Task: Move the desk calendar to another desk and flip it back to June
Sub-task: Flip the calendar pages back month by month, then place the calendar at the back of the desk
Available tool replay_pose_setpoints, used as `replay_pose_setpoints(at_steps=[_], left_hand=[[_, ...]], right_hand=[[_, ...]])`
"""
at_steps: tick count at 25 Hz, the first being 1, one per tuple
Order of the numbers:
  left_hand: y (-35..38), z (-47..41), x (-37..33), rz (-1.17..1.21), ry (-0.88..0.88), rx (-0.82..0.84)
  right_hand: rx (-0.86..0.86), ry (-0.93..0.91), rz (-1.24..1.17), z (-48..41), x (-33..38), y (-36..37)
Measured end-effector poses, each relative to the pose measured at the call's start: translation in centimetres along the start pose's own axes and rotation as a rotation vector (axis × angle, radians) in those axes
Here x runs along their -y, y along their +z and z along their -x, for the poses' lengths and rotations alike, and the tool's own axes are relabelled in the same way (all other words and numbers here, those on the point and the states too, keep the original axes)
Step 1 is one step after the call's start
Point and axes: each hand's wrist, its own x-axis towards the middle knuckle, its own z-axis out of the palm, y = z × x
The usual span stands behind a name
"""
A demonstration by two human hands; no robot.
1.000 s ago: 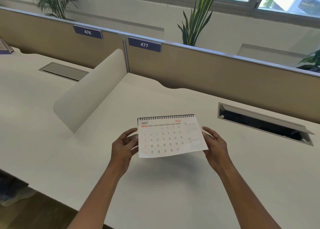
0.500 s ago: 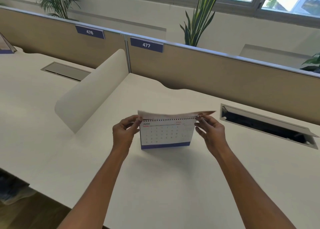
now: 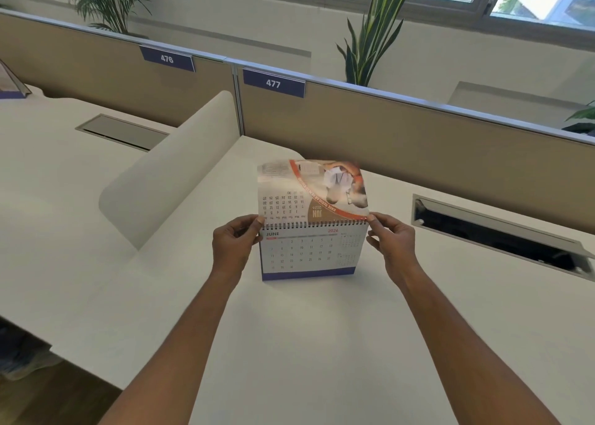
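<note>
The desk calendar stands upright on the white desk labelled 477, its front page reading JUNE 2026 above a blue base strip. A flipped page with an upside-down picture and date grid rises above the spiral binding and leans away from me. My left hand pinches the page's left corner at the binding. My right hand pinches its right corner.
A curved white divider separates this desk from the desk labelled 476 on the left. An open cable tray lies to the right of the calendar. Tan partition panels run behind, with plants beyond them.
The July page went from hanging in front of the calendar, up over the binding, and now stands past the top. The June page is uncovered. Both hands rose to the binding.
</note>
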Motion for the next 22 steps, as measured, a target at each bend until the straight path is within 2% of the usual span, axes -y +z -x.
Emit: replay_pose_setpoints(at_steps=[10,18,22], left_hand=[[0.0,-0.8,1.4,-0.006,-0.026,-0.056],[-0.7,-0.1,1.9,0.078,-0.01,-0.021],[-0.7,-0.1,1.7,0.07,-0.025,-0.028]], right_hand=[[0.02,0.024,-0.024,-0.1,-0.8,0.1],[0.001,-0.006,-0.039,0.0,-1.1,0.1],[0.053,0.019,-0.081,-0.2,-1.4,0.1]])
